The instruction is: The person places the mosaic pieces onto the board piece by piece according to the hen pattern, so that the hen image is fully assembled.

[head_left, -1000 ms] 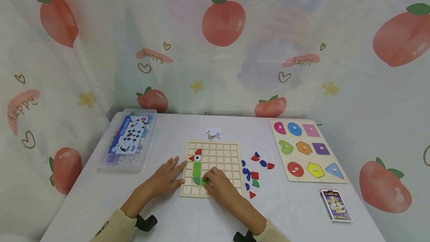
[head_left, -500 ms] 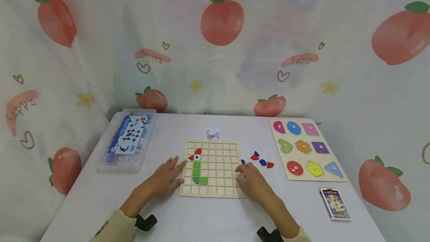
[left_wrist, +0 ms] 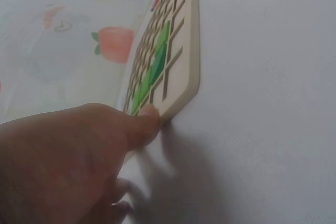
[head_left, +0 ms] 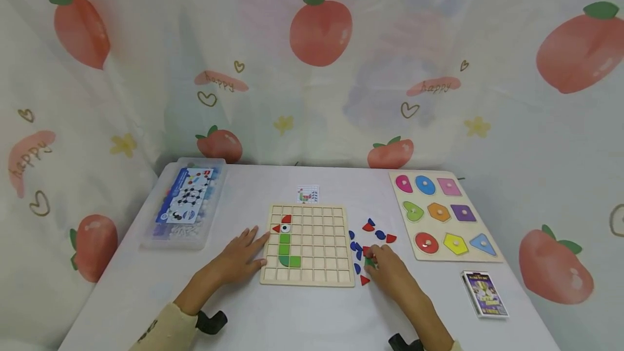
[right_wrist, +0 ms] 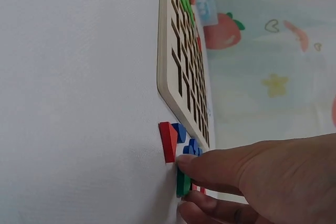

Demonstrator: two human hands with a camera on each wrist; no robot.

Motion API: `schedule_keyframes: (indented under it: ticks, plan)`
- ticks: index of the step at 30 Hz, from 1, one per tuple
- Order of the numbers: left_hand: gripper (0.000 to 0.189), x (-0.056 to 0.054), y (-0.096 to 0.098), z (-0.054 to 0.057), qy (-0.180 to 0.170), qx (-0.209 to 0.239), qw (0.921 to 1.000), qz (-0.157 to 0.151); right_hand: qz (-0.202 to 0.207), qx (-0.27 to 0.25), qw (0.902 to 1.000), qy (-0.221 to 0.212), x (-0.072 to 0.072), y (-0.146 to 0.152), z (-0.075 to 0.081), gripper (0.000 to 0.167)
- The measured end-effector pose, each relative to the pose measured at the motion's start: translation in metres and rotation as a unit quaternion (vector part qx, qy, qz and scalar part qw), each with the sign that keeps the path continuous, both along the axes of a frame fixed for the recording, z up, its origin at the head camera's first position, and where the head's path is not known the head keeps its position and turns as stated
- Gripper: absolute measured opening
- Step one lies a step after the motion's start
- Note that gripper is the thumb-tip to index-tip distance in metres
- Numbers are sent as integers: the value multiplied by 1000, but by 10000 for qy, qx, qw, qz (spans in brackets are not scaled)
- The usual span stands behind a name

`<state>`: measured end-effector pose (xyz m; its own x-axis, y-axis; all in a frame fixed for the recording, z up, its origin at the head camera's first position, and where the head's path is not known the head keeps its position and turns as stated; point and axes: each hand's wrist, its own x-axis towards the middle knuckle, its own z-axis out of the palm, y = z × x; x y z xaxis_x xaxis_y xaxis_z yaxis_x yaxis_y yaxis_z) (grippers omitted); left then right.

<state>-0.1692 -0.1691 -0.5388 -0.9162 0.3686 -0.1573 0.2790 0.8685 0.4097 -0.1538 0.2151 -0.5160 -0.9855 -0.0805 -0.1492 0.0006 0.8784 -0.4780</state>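
A wooden grid board point(head_left: 308, 284) lies on the white table. In its left columns sit red pieces, a white eye piece point(head_left: 285, 228), green squares point(head_left: 284, 244) and a dark green quarter circle. My left hand point(head_left: 238, 258) rests at the board's left edge, fingers spread, thumb on the rim in the left wrist view. To the right of the board, my right hand point(head_left: 392, 274) pinches a green quarter-circle piece point(right_wrist: 183, 183) between thumb and fingers, low at the table. Close by lie a red triangle point(right_wrist: 168, 142) and several blue pieces point(head_left: 356, 246); a red square is partly hidden by the fingers.
Behind the board lies a small pattern card point(head_left: 307, 194). A clear plastic case point(head_left: 209, 232) stands at the back left. On the right are a knobbed shape puzzle point(head_left: 429, 213) and a deck of cards point(head_left: 485, 295). More red and blue pieces point(head_left: 380, 235) lie between board and puzzle.
My right hand has left a green square on the board, moved right off the board, and now grips a green quarter circle among the loose pieces. The left hand stays put.
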Motion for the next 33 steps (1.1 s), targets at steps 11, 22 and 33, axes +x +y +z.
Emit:
schedule_keyframes:
  ticks: [11,22,33]
  plan:
    - [71,-1,-1,-2,-19,-14,10000,17,-236,215,9991,-272,1,3,1,27]
    - [70,-1,-1,-2,13,-15,10000,4,-136,82,9995,-272,3,5,-1,30]
    - [69,0,-2,0,13,69,10000,-21,202,-60,9996,-209,2,12,1,24]
